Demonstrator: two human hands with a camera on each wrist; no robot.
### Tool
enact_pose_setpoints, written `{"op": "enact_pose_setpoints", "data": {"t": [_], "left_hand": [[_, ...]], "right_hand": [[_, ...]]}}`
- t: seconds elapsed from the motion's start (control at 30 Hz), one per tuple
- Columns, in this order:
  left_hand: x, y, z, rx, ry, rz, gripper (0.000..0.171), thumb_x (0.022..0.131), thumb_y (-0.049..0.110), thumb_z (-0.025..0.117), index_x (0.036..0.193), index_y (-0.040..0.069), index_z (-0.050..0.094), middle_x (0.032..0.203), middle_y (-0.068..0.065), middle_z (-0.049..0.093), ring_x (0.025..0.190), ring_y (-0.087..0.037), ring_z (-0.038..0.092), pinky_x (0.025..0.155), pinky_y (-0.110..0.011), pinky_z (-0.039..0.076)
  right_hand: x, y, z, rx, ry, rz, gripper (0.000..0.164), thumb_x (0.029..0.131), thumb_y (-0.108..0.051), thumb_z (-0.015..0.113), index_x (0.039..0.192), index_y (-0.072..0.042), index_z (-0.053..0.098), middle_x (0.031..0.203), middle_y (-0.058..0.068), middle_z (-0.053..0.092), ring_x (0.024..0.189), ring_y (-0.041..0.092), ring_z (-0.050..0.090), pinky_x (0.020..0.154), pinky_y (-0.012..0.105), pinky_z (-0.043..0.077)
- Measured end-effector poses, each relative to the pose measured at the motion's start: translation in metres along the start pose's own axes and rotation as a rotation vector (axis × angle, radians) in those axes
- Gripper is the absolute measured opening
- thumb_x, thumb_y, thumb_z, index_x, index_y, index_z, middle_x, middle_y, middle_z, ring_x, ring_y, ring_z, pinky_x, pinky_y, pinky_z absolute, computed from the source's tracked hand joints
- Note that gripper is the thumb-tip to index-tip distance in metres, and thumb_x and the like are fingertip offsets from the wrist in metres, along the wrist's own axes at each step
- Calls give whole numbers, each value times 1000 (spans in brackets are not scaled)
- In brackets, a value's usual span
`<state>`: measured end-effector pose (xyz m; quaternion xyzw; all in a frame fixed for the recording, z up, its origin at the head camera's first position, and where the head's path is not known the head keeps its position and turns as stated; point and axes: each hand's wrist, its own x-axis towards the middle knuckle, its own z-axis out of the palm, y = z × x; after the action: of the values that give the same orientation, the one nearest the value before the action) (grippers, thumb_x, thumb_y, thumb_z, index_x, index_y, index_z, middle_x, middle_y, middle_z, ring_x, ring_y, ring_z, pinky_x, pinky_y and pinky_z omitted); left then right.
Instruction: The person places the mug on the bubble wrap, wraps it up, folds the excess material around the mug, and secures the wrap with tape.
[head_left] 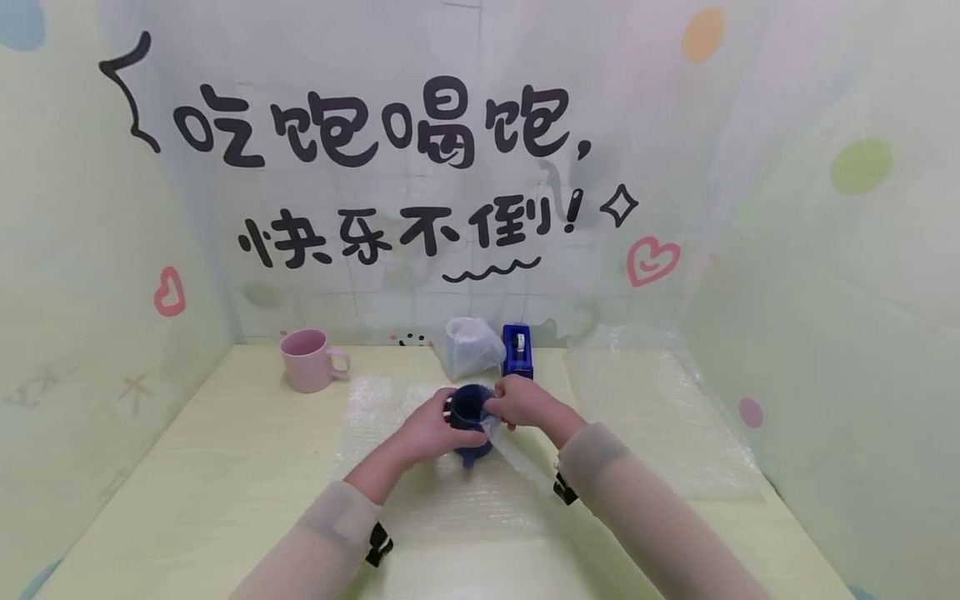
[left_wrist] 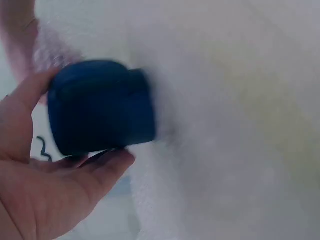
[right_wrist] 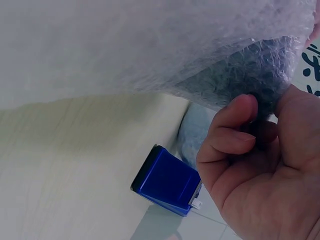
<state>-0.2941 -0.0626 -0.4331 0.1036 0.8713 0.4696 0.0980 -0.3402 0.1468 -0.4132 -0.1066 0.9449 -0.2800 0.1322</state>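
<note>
- Just below the centre of the head view, over bubble wrap spread on a pale desk: a dark blue mug, opening upward, handle pointing toward the bottom edge.
- At the mug's left side: the left hand, grip clamped on the mug itself, thumb across the near side.
- At the mug's right rim: the right hand, grip pinched on a raised edge of the bubble wrap.
- Key relation: mug directly between both grips, left one holding it, right one close against the rim; raised flap slanting from the right grip toward the lower right of the frame.
- Hidden from view: whether the mug's base touches the sheet.
- Above the mug in the frame: a white wrapped bundle and a blue tape dispenser.
</note>
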Motion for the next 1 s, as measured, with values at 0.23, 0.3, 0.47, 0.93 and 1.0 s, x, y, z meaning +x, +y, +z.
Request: {"op": "enact_pose_setpoints", "data": {"t": [0.23,0.3,0.47,0.93,1.0], "left_hand": [[-8,2,-71,120,-1,49,68,105,38,71,154,-6,54,156,-34,57,143,-51,58,116,-61,53],[-9,-7,-91,137,34,37,61,109,34,65,152,-8,54,155,-36,56,144,-52,57,116,-63,52],[-10,-38,-120,141,121,-72,68,110,27,59,157,-17,38,162,-45,39,149,-63,43,118,-71,46],[-6,-84,-122,34,111,-177,69,105,17,67,151,-24,36,132,-41,64,109,-40,74,84,-43,66],[-7,-82,-122,21,105,-156,53,106,17,66,141,-20,50,119,-33,70,100,-33,75,77,-37,64]], "right_hand": [[0,4,5,35,57,-40,34,100,-17,65,74,-17,42,68,-3,49,60,15,59,56,26,44],[0,5,6,48,65,-41,35,99,-16,65,74,-17,41,68,-3,45,61,15,58,56,26,44],[-2,5,5,39,71,-54,36,98,-16,65,73,-17,40,67,-4,42,60,14,56,56,25,42],[-4,2,5,48,72,-68,37,99,-17,65,72,-18,40,66,-5,45,59,12,54,55,24,42],[-5,2,4,49,73,-69,37,99,-17,65,72,-18,40,65,-5,45,59,13,54,54,24,42]]}}
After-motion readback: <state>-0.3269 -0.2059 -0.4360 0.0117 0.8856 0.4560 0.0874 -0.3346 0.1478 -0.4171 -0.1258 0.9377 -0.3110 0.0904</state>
